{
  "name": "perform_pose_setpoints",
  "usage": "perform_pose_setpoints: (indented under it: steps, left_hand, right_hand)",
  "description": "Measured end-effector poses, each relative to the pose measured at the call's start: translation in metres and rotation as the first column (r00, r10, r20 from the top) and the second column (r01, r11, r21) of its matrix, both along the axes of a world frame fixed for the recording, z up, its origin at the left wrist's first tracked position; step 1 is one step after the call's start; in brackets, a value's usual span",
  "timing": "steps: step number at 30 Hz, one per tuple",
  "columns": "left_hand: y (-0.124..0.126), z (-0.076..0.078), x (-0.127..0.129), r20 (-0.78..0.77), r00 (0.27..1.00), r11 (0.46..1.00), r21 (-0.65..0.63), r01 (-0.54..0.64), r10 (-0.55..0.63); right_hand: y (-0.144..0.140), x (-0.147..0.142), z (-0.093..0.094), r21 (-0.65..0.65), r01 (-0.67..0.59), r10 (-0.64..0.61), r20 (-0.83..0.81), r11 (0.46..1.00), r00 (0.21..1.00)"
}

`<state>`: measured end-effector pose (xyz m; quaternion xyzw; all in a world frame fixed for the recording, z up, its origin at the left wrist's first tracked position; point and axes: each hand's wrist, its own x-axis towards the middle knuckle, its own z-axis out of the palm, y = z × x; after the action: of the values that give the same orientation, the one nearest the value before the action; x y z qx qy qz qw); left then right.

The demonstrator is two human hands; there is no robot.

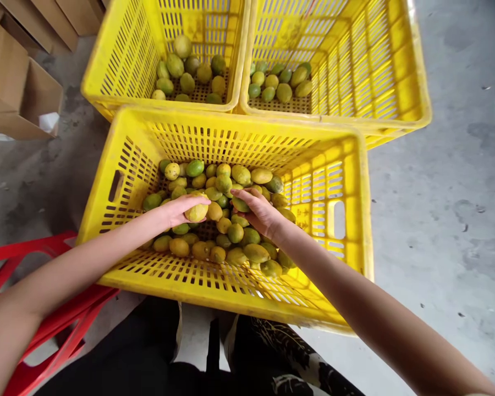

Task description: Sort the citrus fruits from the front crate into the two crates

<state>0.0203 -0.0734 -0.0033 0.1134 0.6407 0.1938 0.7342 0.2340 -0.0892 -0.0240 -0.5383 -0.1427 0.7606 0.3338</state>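
Gripping a yellow oval fruit (197, 213) in the left hand (186, 207), over a green-and-yellow fruit pile (235, 233) in a yellow slotted plastic front crate (181, 290). Touching a green oval fruit (241, 205) with the right hand (260, 213), apart from the left; cannot tell whether clamped. Judged partway along, with small batches (187, 83) in two yellow plastic rear crates (126, 60) and most fruit left in front.

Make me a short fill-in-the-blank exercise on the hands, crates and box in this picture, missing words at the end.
1. The left hand holds a lemon coloured ____.
2. Beyond the near crate, lemons also lie in ____ other crates.
3. The open box at the far left is made of ____.

Missing words: yellow; two; cardboard.
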Motion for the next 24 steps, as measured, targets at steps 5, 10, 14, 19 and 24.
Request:
perform_pose_setpoints:
  steps: [5, 10, 14, 19, 24]
  left_hand:
    - [0.001, 0.003, 0.002, -0.057, 0.993, 0.994, -0.006, -0.108, 0.107]
    - [0.006, 0.012, 0.006, -0.084, 0.986, 0.99, 0.003, -0.143, 0.142]
    - [0.022, 0.033, 0.002, -0.128, 0.989, 0.985, 0.163, -0.051, 0.072]
    - [0.069, 0.085, -0.001, -0.281, 0.96, 0.822, 0.545, 0.164, -0.005]
    - [0.13, 0.111, 0.017, -0.745, 0.662, 0.246, 0.658, 0.712, 0.078]
  right_hand:
    - [0.007, -0.002, 0.013, -0.13, 0.031, -0.024, 0.062, 0.991, 0.998]
    - [0.01, 0.0, 0.016, -0.25, -0.013, 0.026, 0.049, 0.968, 0.998]
    - [0.016, 0.002, 0.03, -0.198, 0.054, -0.034, 0.107, 0.979, 0.994]
    - [0.042, 0.013, 0.061, 0.219, 0.01, -0.049, 0.172, 0.976, 0.984]
    - [0.107, 0.032, 0.063, 0.763, -0.324, -0.25, 0.529, 0.559, 0.811]
